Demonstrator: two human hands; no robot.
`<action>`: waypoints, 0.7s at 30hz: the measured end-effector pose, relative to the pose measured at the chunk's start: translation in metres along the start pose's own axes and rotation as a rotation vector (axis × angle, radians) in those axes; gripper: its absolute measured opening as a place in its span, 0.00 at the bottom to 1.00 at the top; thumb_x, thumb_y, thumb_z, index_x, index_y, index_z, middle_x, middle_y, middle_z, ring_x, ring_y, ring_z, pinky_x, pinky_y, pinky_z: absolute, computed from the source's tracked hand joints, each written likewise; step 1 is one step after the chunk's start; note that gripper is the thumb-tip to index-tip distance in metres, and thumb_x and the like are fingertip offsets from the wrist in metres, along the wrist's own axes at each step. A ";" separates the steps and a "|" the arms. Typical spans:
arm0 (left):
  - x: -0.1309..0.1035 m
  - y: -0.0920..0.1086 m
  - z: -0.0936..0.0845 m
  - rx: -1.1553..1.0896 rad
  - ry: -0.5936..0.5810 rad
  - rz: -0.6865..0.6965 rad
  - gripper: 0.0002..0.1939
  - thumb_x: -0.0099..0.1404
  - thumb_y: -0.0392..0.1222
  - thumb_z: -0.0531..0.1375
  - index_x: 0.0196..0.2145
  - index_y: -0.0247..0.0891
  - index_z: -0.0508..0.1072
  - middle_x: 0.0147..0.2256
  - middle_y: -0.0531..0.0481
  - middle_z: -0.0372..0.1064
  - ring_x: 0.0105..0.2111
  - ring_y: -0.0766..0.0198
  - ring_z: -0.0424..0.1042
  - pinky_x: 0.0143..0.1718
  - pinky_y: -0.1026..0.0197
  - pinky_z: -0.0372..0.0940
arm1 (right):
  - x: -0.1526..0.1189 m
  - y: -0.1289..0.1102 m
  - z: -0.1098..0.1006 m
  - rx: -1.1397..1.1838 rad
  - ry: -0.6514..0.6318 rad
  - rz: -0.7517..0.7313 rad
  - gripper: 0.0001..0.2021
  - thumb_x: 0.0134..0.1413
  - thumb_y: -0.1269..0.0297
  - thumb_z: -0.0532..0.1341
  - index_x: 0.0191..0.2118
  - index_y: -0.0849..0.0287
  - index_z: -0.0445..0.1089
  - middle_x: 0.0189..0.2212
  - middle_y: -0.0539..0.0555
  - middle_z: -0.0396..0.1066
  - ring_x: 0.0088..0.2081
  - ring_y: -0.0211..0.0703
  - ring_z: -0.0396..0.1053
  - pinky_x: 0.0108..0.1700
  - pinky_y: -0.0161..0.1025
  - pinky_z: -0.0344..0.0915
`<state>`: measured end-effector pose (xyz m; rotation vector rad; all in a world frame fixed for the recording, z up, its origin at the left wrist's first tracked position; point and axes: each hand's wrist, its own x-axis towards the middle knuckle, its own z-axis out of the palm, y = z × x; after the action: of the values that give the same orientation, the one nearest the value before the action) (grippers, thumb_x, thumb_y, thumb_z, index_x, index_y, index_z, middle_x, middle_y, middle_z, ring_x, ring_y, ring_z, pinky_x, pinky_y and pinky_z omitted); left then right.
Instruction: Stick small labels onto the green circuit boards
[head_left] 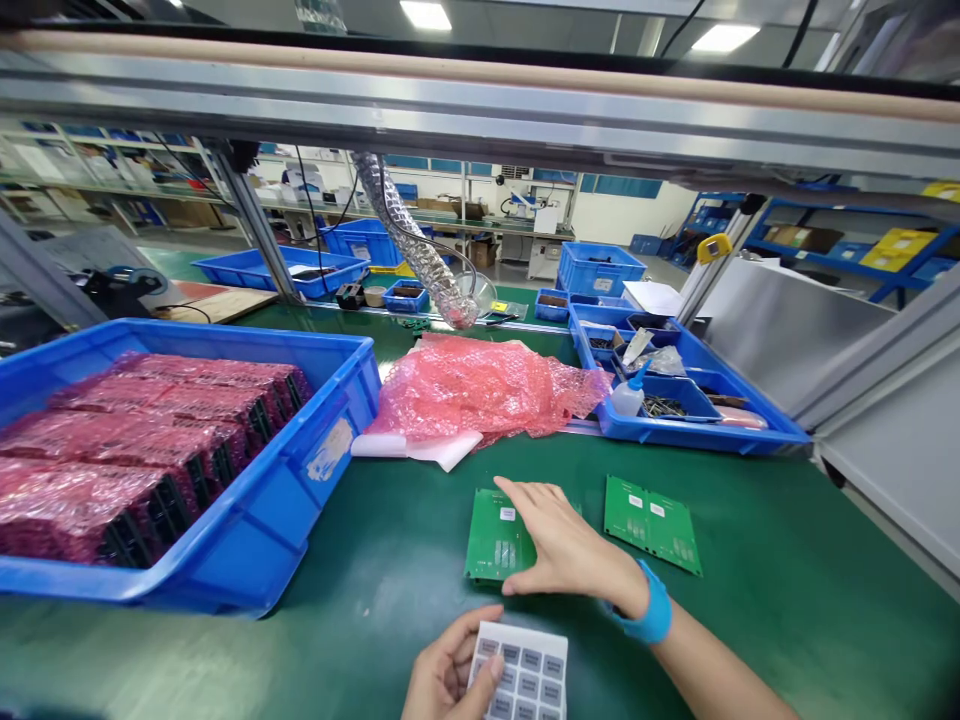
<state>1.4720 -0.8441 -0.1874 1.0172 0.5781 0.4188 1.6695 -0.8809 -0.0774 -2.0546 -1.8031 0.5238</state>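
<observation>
At the bottom centre my left hand (452, 672) grips a white sheet of grey labels (528, 665), thumb on top. Above and to its right is my right hand (559, 540), a blue band at the wrist, its thumb and fingers spread apart over a green circuit board (491, 535). That board lies on the green table and bears a small white label; my right hand covers its right part. Whether the fingertips touch it I cannot tell. Another green board (651, 524) with two white labels lies flat farther right.
A large blue crate (322, 450) of pink-wrapped boards stands at the left. Pink bubble wrap (480, 385) lies behind the boards, beneath a silver duct (420, 250). At the back right a blue tray (712, 440) holds small parts and a bottle (627, 398). A metal beam crosses overhead.
</observation>
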 end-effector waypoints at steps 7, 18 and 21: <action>-0.002 0.010 -0.001 0.053 -0.016 0.051 0.22 0.55 0.54 0.67 0.44 0.40 0.74 0.33 0.47 0.76 0.31 0.60 0.73 0.32 0.64 0.65 | -0.056 0.065 -0.046 0.098 0.260 0.151 0.47 0.44 0.52 0.67 0.66 0.54 0.43 0.63 0.61 0.54 0.61 0.57 0.56 0.60 0.55 0.56; -0.008 0.010 0.000 0.120 -0.006 0.054 0.24 0.52 0.53 0.69 0.45 0.41 0.74 0.30 0.50 0.76 0.30 0.62 0.72 0.33 0.64 0.65 | -0.084 0.090 -0.018 -0.116 0.362 0.290 0.24 0.53 0.57 0.61 0.55 0.54 0.62 0.57 0.62 0.62 0.60 0.60 0.57 0.58 0.60 0.56; -0.008 0.006 0.001 0.134 -0.006 0.064 0.25 0.52 0.54 0.69 0.44 0.39 0.74 0.29 0.50 0.76 0.29 0.63 0.71 0.31 0.65 0.64 | -0.056 0.029 0.002 -0.052 0.340 0.080 0.09 0.59 0.63 0.58 0.45 0.55 0.68 0.43 0.57 0.69 0.47 0.49 0.67 0.48 0.47 0.66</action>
<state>1.4662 -0.8466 -0.1796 1.1672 0.5748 0.4383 1.6869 -0.9398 -0.0913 -2.1059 -1.5548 0.1358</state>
